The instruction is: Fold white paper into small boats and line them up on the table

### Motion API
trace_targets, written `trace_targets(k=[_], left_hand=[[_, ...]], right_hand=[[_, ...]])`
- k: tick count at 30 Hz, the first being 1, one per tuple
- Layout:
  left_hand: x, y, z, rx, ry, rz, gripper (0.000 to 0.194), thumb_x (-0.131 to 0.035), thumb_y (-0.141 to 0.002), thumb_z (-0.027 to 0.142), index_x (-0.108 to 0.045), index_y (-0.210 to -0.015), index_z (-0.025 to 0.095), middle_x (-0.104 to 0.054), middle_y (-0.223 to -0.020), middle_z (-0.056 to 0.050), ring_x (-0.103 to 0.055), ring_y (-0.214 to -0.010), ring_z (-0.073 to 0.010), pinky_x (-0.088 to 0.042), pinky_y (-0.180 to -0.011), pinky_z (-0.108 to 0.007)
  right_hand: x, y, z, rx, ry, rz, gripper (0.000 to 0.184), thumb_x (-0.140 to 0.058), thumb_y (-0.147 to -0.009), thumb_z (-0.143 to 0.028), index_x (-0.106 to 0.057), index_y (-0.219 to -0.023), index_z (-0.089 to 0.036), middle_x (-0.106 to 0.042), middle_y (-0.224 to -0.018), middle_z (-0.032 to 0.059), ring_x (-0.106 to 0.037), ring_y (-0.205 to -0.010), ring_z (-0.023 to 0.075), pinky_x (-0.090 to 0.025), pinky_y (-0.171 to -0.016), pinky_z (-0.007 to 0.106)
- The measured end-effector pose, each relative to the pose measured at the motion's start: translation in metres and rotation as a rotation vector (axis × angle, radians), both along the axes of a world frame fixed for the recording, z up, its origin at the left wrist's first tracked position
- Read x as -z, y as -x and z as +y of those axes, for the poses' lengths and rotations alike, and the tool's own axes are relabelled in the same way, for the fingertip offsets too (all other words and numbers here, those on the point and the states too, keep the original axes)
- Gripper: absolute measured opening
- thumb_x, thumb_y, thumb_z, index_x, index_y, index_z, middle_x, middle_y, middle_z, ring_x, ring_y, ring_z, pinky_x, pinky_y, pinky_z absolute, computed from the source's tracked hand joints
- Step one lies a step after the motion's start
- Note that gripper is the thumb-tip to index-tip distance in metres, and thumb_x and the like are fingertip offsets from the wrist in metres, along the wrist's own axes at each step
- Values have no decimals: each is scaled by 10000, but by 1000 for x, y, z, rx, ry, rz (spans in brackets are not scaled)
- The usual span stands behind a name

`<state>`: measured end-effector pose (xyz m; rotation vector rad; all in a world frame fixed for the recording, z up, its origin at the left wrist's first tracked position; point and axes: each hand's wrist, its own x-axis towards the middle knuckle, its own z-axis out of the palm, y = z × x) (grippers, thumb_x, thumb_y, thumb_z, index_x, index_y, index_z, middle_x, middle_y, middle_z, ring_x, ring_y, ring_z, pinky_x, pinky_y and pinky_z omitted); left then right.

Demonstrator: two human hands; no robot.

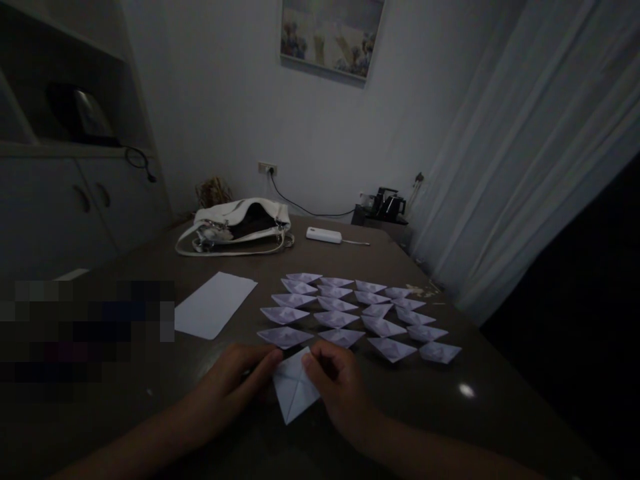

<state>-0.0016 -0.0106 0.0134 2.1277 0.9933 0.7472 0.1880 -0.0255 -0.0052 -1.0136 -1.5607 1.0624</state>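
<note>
Between my two hands is a small folded sheet of white paper (296,393), with crease lines meeting near its middle and one corner pointing down toward me. My left hand (239,377) pinches its left edge between thumb and fingers. On the opposite edge, my right hand (341,390) grips the paper with the thumb on top and the fingers curled behind. Just beyond my hands, several folded paper boats (339,319) stand in rows on the dark table (480,427). The nearest boats almost meet the top of the folded paper in view.
A stack of white paper sheets (217,305) lies left of the boats. Farther back are a white handbag (240,227) and a white power bank (324,235) with a short strap. A black kettle (393,205) stands beyond the far right edge. A pale curtain (500,147) hangs at right.
</note>
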Motion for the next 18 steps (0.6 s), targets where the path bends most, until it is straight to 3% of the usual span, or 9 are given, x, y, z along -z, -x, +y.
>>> trace_targets(k=[8, 18], left_hand=[[0, -2, -1, 67, 15, 100, 412, -356, -964, 409, -508, -663, 173, -463, -584, 35, -449, -531, -117, -313, -504, -212], [1, -1, -4, 41, -20, 78, 482, -360, -967, 483, -583, -670, 175, -502, -577, 26, -457, -539, -123, -368, -521, -212]], right_hand=[[-1, 0, -3, -119, 7, -51, 295, -542, -872, -345, -458, -638, -187, -376, -586, -50, -340, -543, 97, -267, -492, 222], [2, -1, -4, -120, -10, -48, 302, -544, -876, -350, -445, -639, -191, -365, -593, -52, -338, -551, 98, -275, -500, 220]])
